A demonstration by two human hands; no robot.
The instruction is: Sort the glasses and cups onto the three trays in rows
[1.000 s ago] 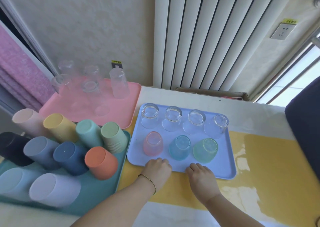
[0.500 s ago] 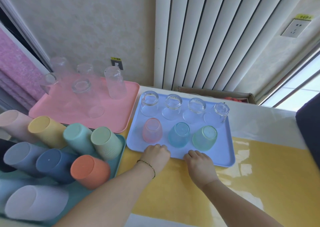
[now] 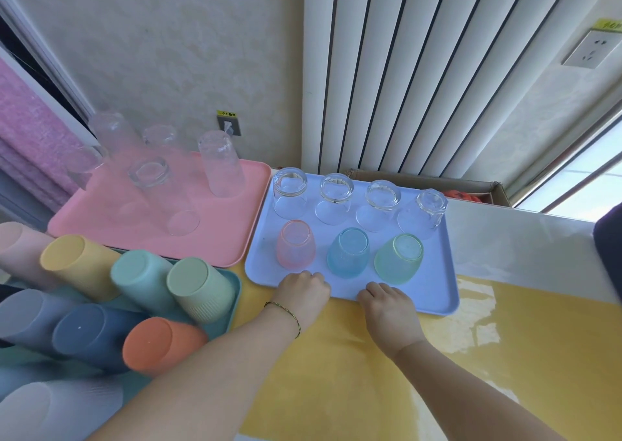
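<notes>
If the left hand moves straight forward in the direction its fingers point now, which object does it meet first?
Most likely the upside-down pink glass on the blue tray: it stands just beyond the left hand, which grips the tray's near rim. Depth is unclear.

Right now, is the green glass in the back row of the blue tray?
No: the green glass stands in the near row of the blue tray, beside the blue glass.

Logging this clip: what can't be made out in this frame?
- Head view, teal tray: mostly covered by cups; the left edge cuts off several, so no count.
- Left hand, right hand: curled on the blue tray rim; grip or push unclear.
- Box: contents mostly hidden by its own wall.
</notes>
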